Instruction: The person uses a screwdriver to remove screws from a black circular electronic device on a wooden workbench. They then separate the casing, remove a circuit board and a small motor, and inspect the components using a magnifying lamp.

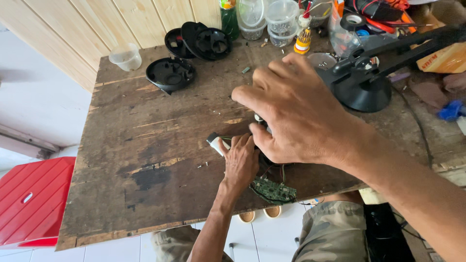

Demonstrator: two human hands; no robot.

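Bare worn wooden tabletop [145, 160] is lying open toward nine o'clock; black round plastic shells [171, 74] (eleven o'clock) and a black lamp base [363, 92] are crowding two o'clock.

bright even daylight | soft shadows | sharp | slight wide-angle edge stretch

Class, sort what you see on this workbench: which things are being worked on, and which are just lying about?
In hand: left hand, right hand, green circuit board, small white plug.
Lying about: black round plastic covers, clear plastic cup, black lamp base.
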